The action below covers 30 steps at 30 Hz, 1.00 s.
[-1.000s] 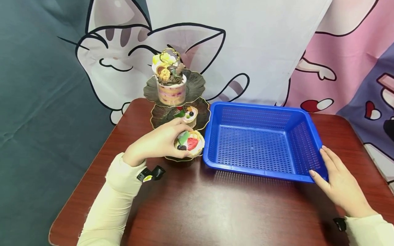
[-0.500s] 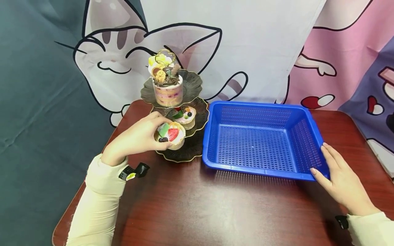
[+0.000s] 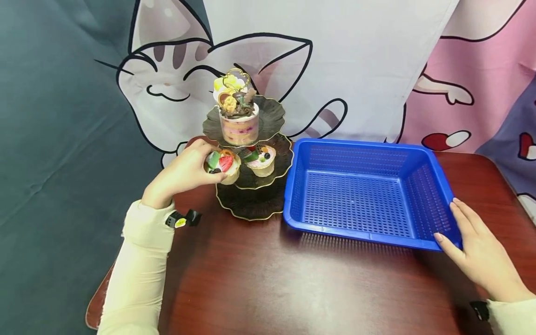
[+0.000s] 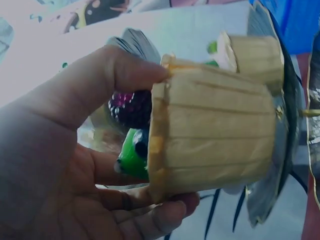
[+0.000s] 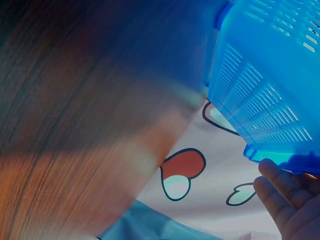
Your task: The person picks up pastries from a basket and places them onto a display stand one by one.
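Observation:
My left hand [image 3: 182, 170] pinches a fruit cupcake [image 3: 231, 173] by its rim, thumb on one side and fingers on the other. The cupcake has a pleated tan cup with strawberry, green fruit and a blackberry on top. In the left wrist view the cup [image 4: 215, 130] lies sideways across the picture, its base close to a plate's gold edge. A second fruit cupcake [image 3: 263, 167] sits on the middle plate of a dark tiered stand [image 3: 272, 122]. At the right, my right hand [image 3: 487, 258] rests with extended fingers on the rim corner of a blue basket [image 3: 356, 235].
On the top plate stand a layered dessert cup [image 3: 239, 130] with chocolate topping and a yellow-topped dessert [image 3: 230, 83] behind it. The stand's bottom plate [image 3: 251, 204] is beside the basket's left wall. A brown wooden table [image 3: 318, 288] bears everything; a cartoon curtain [image 3: 356, 56] hangs behind.
My left hand has carried the cupcake left and up, from in front of the lower plates to the middle plate's left side. The right hand stays at the basket; the head view shifted slightly.

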### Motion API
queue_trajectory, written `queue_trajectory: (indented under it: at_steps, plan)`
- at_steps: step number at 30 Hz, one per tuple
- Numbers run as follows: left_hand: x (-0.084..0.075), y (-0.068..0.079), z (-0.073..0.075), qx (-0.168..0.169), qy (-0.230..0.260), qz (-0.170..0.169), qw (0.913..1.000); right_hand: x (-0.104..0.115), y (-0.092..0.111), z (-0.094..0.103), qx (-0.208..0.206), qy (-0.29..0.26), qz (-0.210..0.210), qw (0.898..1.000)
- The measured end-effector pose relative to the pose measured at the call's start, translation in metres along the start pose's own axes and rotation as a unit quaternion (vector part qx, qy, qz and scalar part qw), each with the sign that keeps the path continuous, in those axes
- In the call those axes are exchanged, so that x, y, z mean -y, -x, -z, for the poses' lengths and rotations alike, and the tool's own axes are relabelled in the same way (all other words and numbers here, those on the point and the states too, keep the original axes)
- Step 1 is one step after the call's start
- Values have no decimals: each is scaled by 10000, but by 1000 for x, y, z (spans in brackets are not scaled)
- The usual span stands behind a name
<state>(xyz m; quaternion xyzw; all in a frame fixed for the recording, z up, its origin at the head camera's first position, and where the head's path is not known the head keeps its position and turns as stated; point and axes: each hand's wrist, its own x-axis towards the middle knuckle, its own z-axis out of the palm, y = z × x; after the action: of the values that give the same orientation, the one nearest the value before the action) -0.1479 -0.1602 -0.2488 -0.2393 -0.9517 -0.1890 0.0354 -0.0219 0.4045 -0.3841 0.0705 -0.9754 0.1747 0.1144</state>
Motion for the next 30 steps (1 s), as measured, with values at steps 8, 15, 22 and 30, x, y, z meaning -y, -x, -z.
queue_trajectory:
  at_steps: [8,15,22,30]
  plan:
    - [16,-24,-9,-76,183,101,9998,-3,2,0,-27,7,24,10000]
    - [23,-36,-20,-85,511,-35,9986,-1,4,-1,73,97,-89,9999]
    - [26,-46,-23,202,791,251,9963,1,5,-3,15,32,-52,10000]
    - [34,-47,-21,576,1197,130,9910,1,2,0,40,110,-30,9999]
